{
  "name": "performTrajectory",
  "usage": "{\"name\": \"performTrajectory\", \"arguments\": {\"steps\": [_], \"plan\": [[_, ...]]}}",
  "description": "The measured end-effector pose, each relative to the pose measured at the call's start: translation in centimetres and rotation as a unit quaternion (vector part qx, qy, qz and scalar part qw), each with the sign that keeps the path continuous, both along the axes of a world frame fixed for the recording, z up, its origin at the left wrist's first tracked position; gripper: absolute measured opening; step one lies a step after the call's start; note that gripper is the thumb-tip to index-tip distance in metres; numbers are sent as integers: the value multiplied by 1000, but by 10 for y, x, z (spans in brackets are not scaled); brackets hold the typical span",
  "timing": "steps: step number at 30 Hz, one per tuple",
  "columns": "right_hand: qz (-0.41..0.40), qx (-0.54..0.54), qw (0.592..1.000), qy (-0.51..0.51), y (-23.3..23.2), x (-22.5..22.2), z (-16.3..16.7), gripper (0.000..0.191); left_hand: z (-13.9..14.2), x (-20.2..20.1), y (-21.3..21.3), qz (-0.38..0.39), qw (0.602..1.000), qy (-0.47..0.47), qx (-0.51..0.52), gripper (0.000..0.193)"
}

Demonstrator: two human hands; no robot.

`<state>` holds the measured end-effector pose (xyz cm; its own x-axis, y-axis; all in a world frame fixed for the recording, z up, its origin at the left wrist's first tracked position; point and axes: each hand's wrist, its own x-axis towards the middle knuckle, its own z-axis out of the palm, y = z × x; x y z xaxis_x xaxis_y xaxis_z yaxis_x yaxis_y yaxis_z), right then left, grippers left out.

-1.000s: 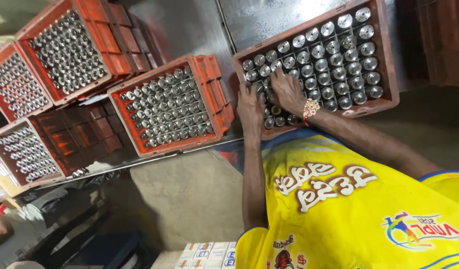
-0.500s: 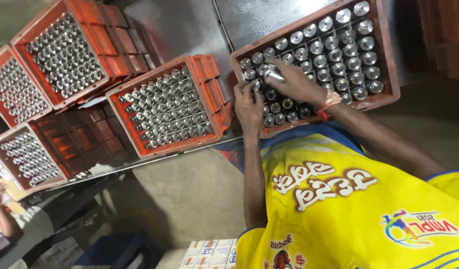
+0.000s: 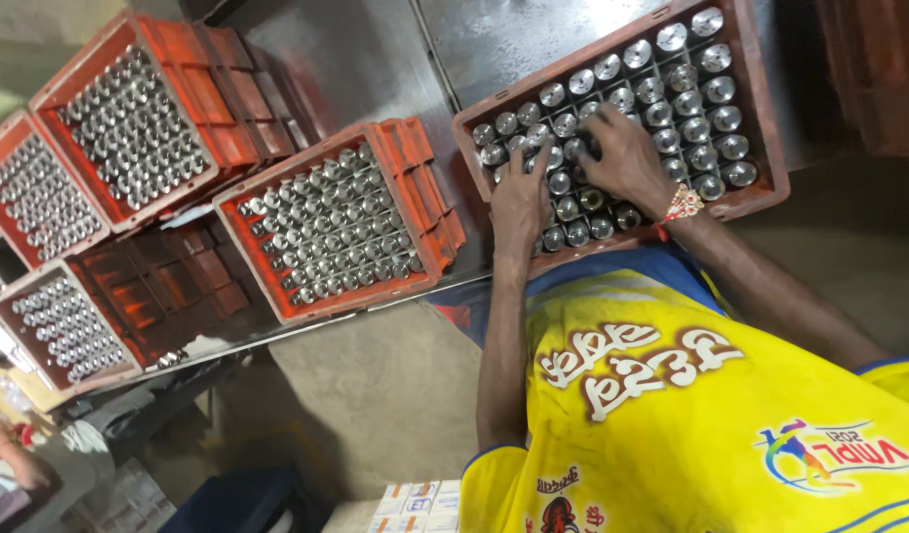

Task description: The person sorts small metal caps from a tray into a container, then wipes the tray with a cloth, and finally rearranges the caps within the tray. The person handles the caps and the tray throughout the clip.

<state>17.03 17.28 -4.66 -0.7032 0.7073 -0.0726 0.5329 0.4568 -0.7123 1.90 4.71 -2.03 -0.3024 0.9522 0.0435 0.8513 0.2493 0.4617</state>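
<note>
While both hands rest on capped bottles in the nearest red crate on the metal desk, the left hand lies flat and open; the right hand curls loosely over caps, its grip hidden. Farther off stand more filled crates.

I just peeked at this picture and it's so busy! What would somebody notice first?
Probably the red crate at the upper right, packed with shiny silver bottle caps, with the person's left hand and right hand resting on them. Next, the bright yellow shirt filling the lower right. More red crates of capped bottles sit on the metal table to the left.
</note>
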Motion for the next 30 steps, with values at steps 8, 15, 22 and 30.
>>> {"name": "performTrajectory", "arguments": {"steps": [8, 15, 22, 30], "plan": [[22, 102, 990, -93, -12, -4, -9, 48, -6, -5, 8, 94, 994, -47, -36, 37], [6, 26, 1000, -12, 5, 5, -10, 49, 10, -16, 0, 51, 988, -138, 38, 43], [-90, -317, 912, 242, 21, 50, -12, 39, 5, -9, 11, 4, 999, -37, -11, 48], [2, -107, 994, 34, 9, 11, -5, 43, -9, -14, 31, -100, 994, 42, -24, 25]]}}
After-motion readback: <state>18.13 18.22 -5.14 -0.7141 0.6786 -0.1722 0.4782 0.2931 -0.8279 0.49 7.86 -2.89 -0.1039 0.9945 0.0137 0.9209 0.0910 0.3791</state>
